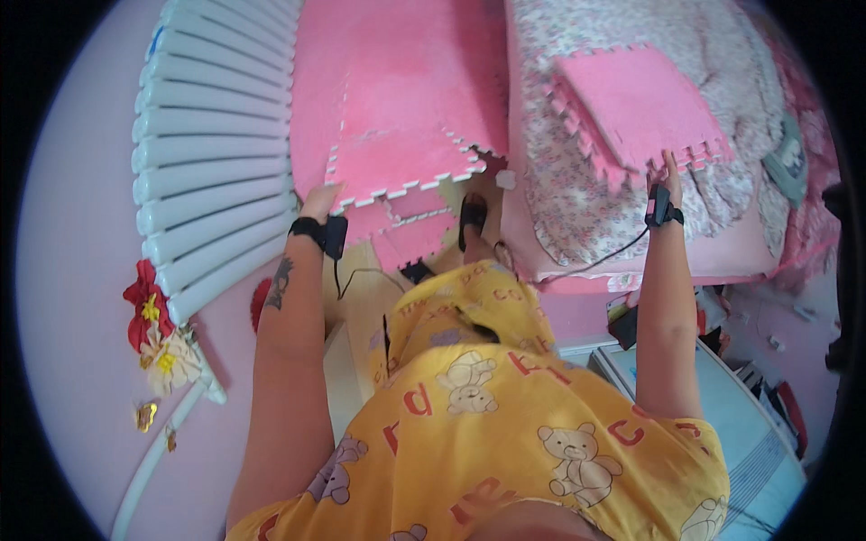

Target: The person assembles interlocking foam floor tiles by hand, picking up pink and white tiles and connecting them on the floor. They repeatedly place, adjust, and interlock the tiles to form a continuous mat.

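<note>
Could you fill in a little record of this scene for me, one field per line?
Left hand: at a pink mat's near left corner; grip unclear
Right hand: at the near edge of stacked mats
Stack's place: on or just above a flowered cover
Left side: white radiator, red flower
Footwear: dark sandal
Clothing: yellow, bear-patterned
</note>
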The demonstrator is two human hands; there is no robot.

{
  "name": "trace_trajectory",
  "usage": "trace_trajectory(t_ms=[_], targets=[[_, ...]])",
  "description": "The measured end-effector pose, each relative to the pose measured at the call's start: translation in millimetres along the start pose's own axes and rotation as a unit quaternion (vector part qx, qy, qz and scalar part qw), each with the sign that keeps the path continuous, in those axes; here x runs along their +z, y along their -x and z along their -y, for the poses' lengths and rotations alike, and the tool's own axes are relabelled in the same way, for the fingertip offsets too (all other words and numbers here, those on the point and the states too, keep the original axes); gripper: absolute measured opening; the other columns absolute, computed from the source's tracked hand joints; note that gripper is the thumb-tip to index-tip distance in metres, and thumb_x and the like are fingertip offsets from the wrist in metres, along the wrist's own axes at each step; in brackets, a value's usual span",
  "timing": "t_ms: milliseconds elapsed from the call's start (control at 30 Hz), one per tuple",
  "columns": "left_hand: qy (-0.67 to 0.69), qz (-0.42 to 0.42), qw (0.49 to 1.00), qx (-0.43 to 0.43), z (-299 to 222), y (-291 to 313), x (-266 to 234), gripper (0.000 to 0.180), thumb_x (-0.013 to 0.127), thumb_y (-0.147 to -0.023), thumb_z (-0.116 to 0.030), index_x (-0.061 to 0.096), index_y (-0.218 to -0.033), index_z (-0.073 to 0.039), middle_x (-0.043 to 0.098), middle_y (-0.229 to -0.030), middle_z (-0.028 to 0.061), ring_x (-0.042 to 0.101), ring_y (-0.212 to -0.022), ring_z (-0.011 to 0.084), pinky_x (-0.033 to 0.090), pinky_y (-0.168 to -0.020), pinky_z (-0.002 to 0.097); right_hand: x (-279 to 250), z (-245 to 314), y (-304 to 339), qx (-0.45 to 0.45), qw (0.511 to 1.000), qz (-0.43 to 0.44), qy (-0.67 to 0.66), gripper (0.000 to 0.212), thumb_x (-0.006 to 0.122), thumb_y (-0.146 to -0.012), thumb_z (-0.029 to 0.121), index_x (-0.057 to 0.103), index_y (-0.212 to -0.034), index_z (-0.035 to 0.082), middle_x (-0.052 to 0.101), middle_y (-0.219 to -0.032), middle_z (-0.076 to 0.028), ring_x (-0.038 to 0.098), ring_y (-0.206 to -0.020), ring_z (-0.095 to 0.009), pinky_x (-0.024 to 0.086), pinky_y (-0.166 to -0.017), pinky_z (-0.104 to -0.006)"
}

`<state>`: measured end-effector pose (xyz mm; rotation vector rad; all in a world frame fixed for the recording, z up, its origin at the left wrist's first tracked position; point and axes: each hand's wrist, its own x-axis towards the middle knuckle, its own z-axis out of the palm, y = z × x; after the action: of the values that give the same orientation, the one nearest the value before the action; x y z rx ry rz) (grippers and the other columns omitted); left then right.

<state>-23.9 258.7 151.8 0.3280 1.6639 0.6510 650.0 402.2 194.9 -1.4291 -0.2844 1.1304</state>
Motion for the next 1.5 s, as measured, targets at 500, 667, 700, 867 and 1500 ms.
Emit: trace_trajectory(t_ms=[500, 667, 700, 867, 1500], targets=[[-0.003, -0.051, 0.999, 0.018, -23.3, 35.1, 60.0, 0.029, 0.066, -0.085, -0.028, 0.063, -0.094, -0.001, 0.057, -0.076, 0.0015, 0.055, -0.062, 0.011, 0.045, -0.05, 0.0264, 225.4, -193.4, 203.6, 0.501, 0.827, 0.239, 0.083, 0.067, 0.054, -0.089, 0.049, 0.036, -0.135, 0.004, 0.052, -0.121, -0.012, 0.05, -0.109, -0.025, 0.045, -0.089, -0.0441], [0.411, -0.007, 0.912, -0.01, 73.9, 24.4, 57.0, 0.067, 0.059, -0.086, -0.054, 0.05, -0.12, 0.003, 0.054, -0.101, 0.0097, 0.056, -0.088, 0.0215, 0.049, -0.078, 0.0363, 252.6, -202.2, 193.6, 0.438, 0.879, 0.174, 0.069, 0.026, 0.061, -0.089, 0.01, 0.053, -0.113, 0.005, 0.051, -0.102, -0.007, 0.053, -0.085, -0.022, 0.053, -0.074, -0.0368], [0.378, -0.065, 0.921, -0.07, 104.9, 17.5, 55.0, 0.072, 0.057, -0.085, -0.058, 0.048, -0.122, 0.003, 0.053, -0.105, 0.0109, 0.055, -0.091, 0.0228, 0.049, -0.078, 0.0367, 251.6, -195.5, 194.3, 0.426, 0.892, 0.14, 0.048, 0.027, 0.061, -0.088, 0.01, 0.053, -0.113, 0.004, 0.052, -0.104, -0.008, 0.055, -0.086, -0.022, 0.053, -0.073, -0.0347], [0.297, -0.137, 0.907, -0.266, 241.6, -25.4, 69.9, 0.101, 0.055, -0.079, -0.07, 0.025, -0.142, 0.002, 0.044, -0.135, 0.0215, 0.052, -0.116, 0.0295, 0.048, -0.086, 0.0387, 251.1, -156.2, 192.1, 0.336, 0.93, 0.143, 0.051, 0.029, 0.062, -0.089, 0.011, 0.052, -0.113, 0.0, 0.058, -0.107, -0.011, 0.06, -0.095, -0.023, 0.055, -0.073, -0.0321], [0.361, -0.272, 0.875, -0.172, 432.6, -197.9, -9.9, 0.059, 0.076, -0.076, -0.037, 0.051, -0.111, 0.003, 0.062, -0.091, 0.0115, 0.063, -0.073, 0.023, 0.052, -0.064, 0.0353, 102.5, -566.0, 206.2, 0.274, 0.809, 0.142, 0.501, 0.046, 0.068, -0.086, 0.031, 0.052, -0.117, 0.001, 0.06, -0.103, -0.01, 0.064, -0.073, -0.023, 0.055, -0.059, -0.0345]])
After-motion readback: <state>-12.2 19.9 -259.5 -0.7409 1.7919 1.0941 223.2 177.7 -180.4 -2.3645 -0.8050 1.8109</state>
